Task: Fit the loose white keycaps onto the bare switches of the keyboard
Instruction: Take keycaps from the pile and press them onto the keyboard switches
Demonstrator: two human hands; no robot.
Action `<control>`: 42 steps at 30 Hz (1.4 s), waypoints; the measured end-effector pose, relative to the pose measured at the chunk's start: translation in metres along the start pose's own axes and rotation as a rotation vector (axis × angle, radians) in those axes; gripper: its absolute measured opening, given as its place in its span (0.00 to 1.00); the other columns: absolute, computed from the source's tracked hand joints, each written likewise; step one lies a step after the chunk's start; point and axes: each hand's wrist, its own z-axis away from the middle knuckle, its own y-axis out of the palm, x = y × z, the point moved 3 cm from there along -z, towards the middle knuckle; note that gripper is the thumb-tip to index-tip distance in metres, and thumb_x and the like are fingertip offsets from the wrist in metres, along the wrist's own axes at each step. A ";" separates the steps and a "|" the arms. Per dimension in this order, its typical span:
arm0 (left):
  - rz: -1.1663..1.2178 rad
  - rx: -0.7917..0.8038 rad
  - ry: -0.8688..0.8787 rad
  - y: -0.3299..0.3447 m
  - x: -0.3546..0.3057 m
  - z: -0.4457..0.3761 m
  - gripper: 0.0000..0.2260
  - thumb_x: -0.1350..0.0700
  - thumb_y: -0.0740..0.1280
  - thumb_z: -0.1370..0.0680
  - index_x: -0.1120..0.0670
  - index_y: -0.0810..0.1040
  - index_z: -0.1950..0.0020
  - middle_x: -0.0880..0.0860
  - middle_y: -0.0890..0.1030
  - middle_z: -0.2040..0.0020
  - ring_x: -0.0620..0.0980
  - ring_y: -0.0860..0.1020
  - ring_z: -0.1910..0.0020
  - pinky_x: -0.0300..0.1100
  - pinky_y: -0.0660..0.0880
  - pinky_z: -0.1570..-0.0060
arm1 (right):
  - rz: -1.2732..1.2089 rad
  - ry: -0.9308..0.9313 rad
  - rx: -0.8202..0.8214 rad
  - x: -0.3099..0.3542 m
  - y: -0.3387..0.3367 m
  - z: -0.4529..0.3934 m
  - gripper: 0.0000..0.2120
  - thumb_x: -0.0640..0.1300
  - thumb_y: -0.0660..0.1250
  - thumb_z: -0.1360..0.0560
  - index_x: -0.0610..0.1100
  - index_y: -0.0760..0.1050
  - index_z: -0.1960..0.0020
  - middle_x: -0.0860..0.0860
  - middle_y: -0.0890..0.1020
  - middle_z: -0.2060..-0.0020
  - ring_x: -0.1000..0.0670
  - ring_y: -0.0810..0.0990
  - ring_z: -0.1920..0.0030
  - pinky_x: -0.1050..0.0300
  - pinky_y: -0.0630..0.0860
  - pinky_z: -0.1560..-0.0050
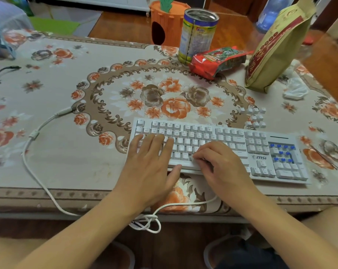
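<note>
Loose white keycaps (253, 117) lay just beyond the keyboard (218, 150), far right. My left hand (150, 164) rested flat, steadying it; my right hand (220, 164) curled, pressing a bottom-row key, grip unclear. Pressing squarely seemed wise; blue switches (283, 153) waited.

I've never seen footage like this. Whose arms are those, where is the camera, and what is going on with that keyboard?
There is no machine here: a person wears a camera on the head, so you look down along their own arms. The left hand lies flat with straight fingers on the white keyboard, steadying it. The right hand has curled fingers pressing near the bottom key row; whether it pinches a keycap is hidden. The blue dots on the number pad are bare switches waiting for caps. The loose white keycaps sit on the flowered tablecloth just behind the keyboard. Farther back stand a tin can, a red snack bag and a tall paper bag.
</note>
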 end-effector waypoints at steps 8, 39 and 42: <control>-0.020 -0.053 -0.026 0.002 0.007 0.002 0.28 0.41 0.58 0.20 0.58 0.73 0.27 0.59 0.75 0.33 0.61 0.71 0.32 0.60 0.62 0.29 | 0.136 -0.012 -0.058 0.011 0.000 0.012 0.09 0.33 0.68 0.26 0.38 0.83 0.49 0.46 0.81 0.55 0.45 0.77 0.54 0.52 0.76 0.55; 0.033 -0.204 0.095 0.006 0.017 0.016 0.20 0.49 0.63 0.19 0.60 0.78 0.32 0.59 0.78 0.38 0.62 0.75 0.39 0.58 0.67 0.34 | 0.236 0.101 0.040 0.017 0.006 -0.006 0.06 0.32 0.70 0.30 0.41 0.83 0.62 0.50 0.74 0.64 0.47 0.70 0.60 0.47 0.72 0.63; 0.032 -0.209 0.106 0.007 0.015 0.018 0.20 0.50 0.64 0.20 0.60 0.78 0.32 0.60 0.78 0.38 0.62 0.74 0.38 0.58 0.67 0.34 | 0.190 0.126 0.050 0.013 0.010 -0.008 0.09 0.32 0.67 0.31 0.43 0.84 0.62 0.52 0.73 0.63 0.48 0.69 0.59 0.46 0.72 0.62</control>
